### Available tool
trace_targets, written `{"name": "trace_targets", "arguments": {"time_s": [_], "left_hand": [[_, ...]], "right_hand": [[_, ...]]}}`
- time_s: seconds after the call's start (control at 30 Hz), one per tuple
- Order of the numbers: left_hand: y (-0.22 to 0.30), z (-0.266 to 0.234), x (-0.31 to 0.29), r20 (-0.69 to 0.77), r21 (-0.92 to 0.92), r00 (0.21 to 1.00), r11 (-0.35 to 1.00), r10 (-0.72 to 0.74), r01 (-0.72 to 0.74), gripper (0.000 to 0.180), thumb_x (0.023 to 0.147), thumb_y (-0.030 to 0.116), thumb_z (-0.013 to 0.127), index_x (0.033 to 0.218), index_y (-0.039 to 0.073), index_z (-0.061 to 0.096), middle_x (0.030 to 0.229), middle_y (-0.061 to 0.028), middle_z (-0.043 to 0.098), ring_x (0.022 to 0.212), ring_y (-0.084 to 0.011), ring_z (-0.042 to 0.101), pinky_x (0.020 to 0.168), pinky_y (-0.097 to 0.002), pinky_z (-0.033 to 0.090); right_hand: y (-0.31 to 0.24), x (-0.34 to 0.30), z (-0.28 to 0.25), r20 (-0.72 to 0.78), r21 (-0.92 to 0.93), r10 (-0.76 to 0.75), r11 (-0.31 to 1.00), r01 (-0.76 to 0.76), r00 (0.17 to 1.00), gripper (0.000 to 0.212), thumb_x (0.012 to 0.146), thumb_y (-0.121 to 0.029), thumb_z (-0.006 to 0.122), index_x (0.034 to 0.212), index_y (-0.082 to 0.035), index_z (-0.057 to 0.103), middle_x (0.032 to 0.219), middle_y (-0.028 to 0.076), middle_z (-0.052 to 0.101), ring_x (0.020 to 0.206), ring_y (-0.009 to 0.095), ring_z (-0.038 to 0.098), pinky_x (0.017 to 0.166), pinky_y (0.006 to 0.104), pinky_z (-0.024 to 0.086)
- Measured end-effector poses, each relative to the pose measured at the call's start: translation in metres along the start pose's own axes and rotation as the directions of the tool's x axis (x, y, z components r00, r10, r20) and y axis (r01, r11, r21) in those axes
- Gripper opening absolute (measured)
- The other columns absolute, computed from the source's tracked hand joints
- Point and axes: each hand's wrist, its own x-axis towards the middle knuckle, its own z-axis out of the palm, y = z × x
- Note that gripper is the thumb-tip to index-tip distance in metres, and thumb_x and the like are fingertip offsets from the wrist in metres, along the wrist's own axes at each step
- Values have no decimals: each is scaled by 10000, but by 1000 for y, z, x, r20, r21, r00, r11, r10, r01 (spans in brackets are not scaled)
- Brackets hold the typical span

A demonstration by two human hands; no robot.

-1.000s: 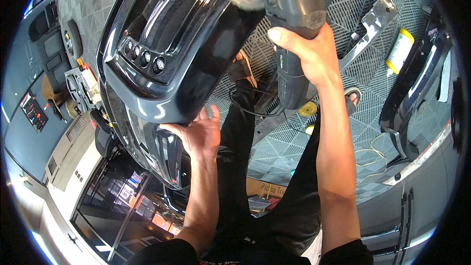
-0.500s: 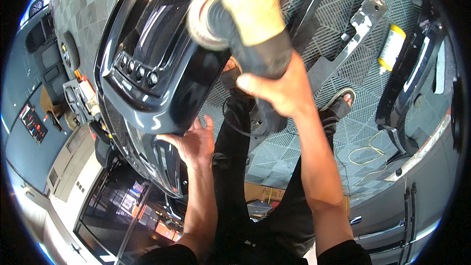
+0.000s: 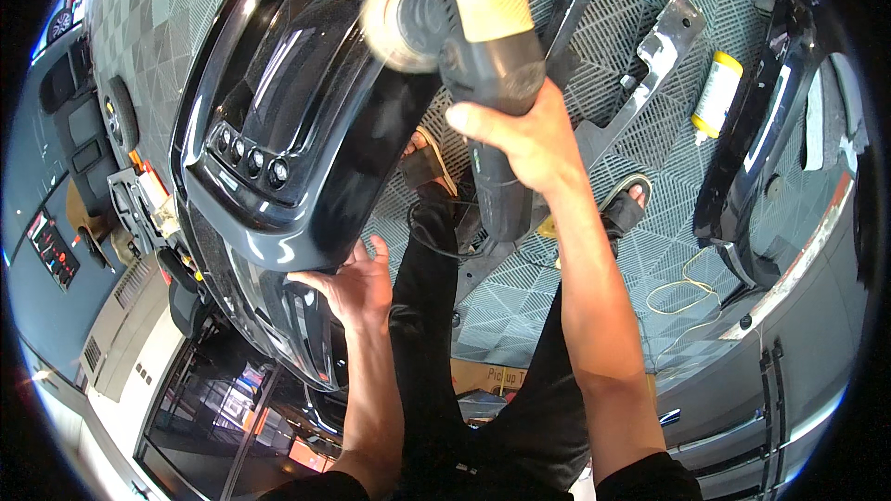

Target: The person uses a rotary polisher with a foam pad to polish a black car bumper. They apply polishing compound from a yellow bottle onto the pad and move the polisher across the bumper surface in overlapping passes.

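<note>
Carrying the polisher (image 3: 492, 83) leftward over the glossy black panel (image 3: 320, 121) since one second ago, showing its pale pad (image 3: 399, 19) blurred and leaving contact uncertain. Closing the right-hand grip (image 3: 531, 134) round the polisher's dark body, hiding most fingers behind it; cutting off the tan cover at the upper edge. Cupping the panel's near corner with the left hand (image 3: 357, 292), concealing some fingertips and making it impossible to tell whether pinching. Resting sandalled feet (image 3: 624, 209) right of the panel. Lying farther right: a long bracket (image 3: 666, 56), a white-and-yellow bottle (image 3: 716, 97), a curved dark part (image 3: 756, 121) and a looped pale cord (image 3: 682, 295). Leaving bare tiled floor (image 3: 510, 311) between the legs.
</note>
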Motion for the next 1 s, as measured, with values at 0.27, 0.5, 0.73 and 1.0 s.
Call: {"name": "trace_targets", "arguments": {"time_s": [0.27, 0.5, 0.73, 1.0], "left_hand": [[1, -7, 2, 25, -19, 998, 999, -49, 49, 753, 824, 831, 529, 1342, 288, 594, 1313, 93, 660, 1208, -104, 589, 979, -479, 467], [1, -6, 2, 8, -24, 999, 999, -36, 36, 762, 817, 834, 535, 1341, 285, 594, 1307, 98, 661, 1192, -97, 597, 975, -484, 466], [0, -5, 3, -36, 3, 999, 1000, -9, 9, 858, 798, 848, 556, 1406, 243, 556, 1369, 43, 634, 1241, -149, 580, 1026, -478, 452], [-2, -7, 7, -32, 13, 999, 1000, 19, -19, 884, 819, 817, 585, 1403, 154, 574, 1375, -22, 629, 1275, -189, 556, 1075, -482, 412]], "right_hand": [[-4, 15, -7, -107, -121, -71, 991, 58, 992, 479, 748, -203, 902, 1128, -3, 690, 1027, 59, 731, 945, 150, 677, 869, 323, 546], [13, -18, 14, -33, -96, -76, 993, 72, 997, 551, 711, -176, 921, 1168, -22, 654, 1029, 45, 720, 925, 147, 672, 844, 327, 553], [42, -82, 45, 15, -30, 89, 996, -88, 996, 752, 641, -216, 950, 1268, 6, 601, 1102, 82, 725, 998, 155, 681, 925, 343, 541], [70, -111, 35, 98, -355, 142, 930, -98, 985, 859, 627, -255, 951, 1348, -12, 553, 1162, 126, 716, 1073, 200, 696, 958, 364, 544]]}}
